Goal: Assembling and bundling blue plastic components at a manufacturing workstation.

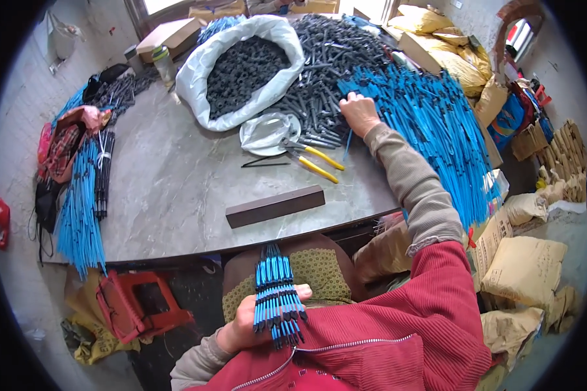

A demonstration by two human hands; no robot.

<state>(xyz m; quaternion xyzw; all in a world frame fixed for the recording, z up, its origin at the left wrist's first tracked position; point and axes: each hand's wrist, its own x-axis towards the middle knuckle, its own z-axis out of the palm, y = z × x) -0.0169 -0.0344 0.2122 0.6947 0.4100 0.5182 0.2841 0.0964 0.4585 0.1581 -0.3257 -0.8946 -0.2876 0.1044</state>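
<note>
My left hand is closed around a bundle of thin blue-and-black plastic sticks, held in front of my body below the table edge. The sticks lie side by side, with black joints and tips. My right hand reaches over the table to the near left edge of a large heap of blue sticks. Its fingers are curled together, and what they grip is hidden. A single blue stick shows just below that hand. Dark grey plastic pieces are heaped beside it.
On the grey table stand an open white sack of black parts, yellow-handled pliers and a dark rectangular bar. More blue sticks hang off the left edge. A red stool and brown packages stand on the floor.
</note>
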